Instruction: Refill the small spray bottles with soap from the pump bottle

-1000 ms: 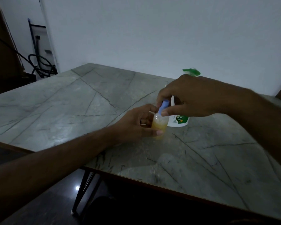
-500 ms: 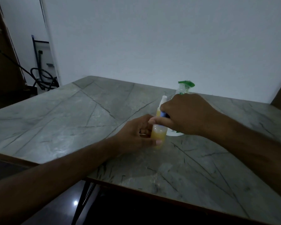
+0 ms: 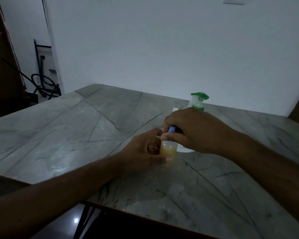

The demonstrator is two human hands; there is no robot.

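A small clear spray bottle with orange-yellow soap in it stands on the grey marble table. My left hand grips its body from the left, thumb across the front. My right hand comes from above and pinches the blue spray cap on the bottle's neck. Behind my right hand stands the white pump bottle with a green pump head wrapped in clear film; its body is mostly hidden. A white tip shows above my right hand; I cannot tell what it belongs to.
The table's near edge runs diagonally from lower left to lower right, with dark floor and a metal leg below. A white wall stands close behind the table. Black cables and a frame lie at the far left.
My right hand has come down with the blue cap onto the small bottle's neck. The view has tilted upward, so the bottles sit lower in the frame. My left hand keeps its grip.
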